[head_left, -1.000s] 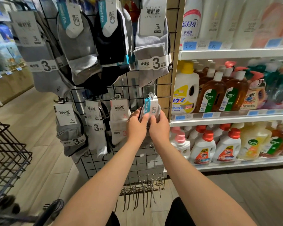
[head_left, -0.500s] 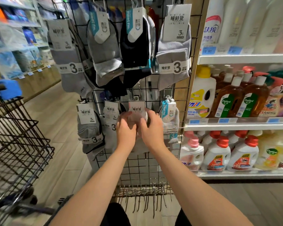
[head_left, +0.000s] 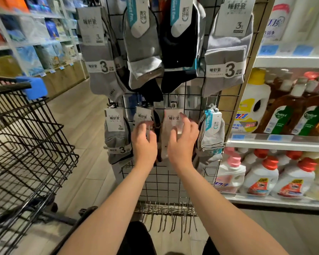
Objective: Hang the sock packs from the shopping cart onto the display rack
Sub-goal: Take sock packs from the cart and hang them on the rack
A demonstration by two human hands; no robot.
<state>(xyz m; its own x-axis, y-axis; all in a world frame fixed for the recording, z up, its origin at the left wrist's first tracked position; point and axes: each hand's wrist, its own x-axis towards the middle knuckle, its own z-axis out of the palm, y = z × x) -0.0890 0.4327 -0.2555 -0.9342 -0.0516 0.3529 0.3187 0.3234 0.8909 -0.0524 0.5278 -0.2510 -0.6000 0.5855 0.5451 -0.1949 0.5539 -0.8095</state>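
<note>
While left hand (head_left: 144, 144) and right hand (head_left: 182, 142) hover, fingers spread and empty, the sock pack (head_left: 164, 144) behind the fingertips looks light, floppy; pinch its stiff card (head_left: 173, 116).

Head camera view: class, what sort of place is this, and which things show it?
Probably a supermarket aisle: sock packs hang on a wire display rack, detergent bottles fill price-labelled shelves on the right, and a shopping cart stands at the left.

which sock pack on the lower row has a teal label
The rightmost sock pack on that row. Its label has a teal strip; the other three carry plain white labels.
</note>
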